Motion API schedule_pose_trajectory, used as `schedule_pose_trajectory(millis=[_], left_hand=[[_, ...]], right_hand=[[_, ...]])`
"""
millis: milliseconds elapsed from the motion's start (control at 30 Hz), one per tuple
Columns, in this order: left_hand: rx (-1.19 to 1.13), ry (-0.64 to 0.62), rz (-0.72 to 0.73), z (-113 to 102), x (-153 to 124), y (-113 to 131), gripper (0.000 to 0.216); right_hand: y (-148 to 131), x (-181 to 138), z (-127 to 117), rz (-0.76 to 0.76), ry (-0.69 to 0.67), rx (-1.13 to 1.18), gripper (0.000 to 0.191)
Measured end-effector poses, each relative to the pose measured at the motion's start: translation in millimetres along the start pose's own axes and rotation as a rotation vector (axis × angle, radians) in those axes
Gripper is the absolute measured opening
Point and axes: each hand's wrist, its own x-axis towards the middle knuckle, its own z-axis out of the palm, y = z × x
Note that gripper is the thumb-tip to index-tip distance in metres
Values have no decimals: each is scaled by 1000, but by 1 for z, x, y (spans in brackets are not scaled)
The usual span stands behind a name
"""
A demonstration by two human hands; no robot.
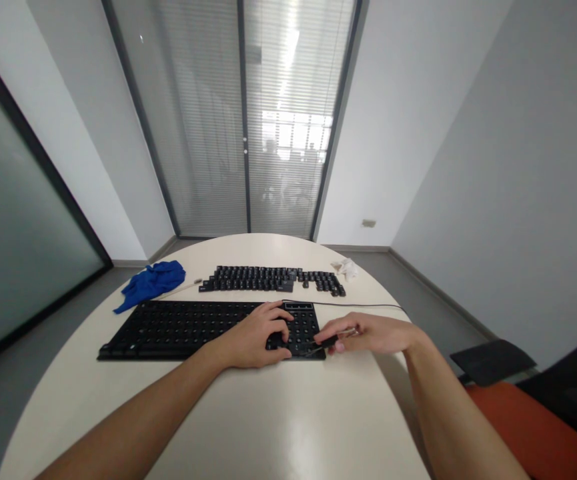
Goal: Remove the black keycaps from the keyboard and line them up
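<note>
A black keyboard (178,327) with its keycaps off across most of the board lies in front of me. My left hand (261,337) rests on its right part, fingers bent and spread apart, thumb near the front edge. A few dark keys show under those fingers. Over the number pad corner, my right hand (355,333) pinches a keycap puller (329,342) with a dark handle and thin wire ends. The wires reach down to the keyboard; whether they grip a key is too small to tell. Behind the keyboard, loose black keycaps (253,279) stand in rows.
A blue cloth (153,283) lies at the left of the round white table (278,427), with a thin light-coloured stick (181,289) beside it. Crumpled white tissue (347,269) sits at the back right. A black cable (363,305) runs off the right edge, near an orange chair (523,427).
</note>
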Motion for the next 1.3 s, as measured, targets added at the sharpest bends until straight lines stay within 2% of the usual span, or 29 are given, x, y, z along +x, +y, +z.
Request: schedule_pose_trajectory(millis=[300, 700, 1300], left_hand=[[-11, 10, 5, 1, 2, 1, 17], [11, -6, -5, 0, 2, 2, 18], [-2, -3, 3, 0, 3, 5, 20]], right_hand=[[2, 9, 4, -25, 154, 96, 48], [-1, 6, 5, -3, 144, 16, 45], [8, 14, 5, -57, 170, 87, 48]])
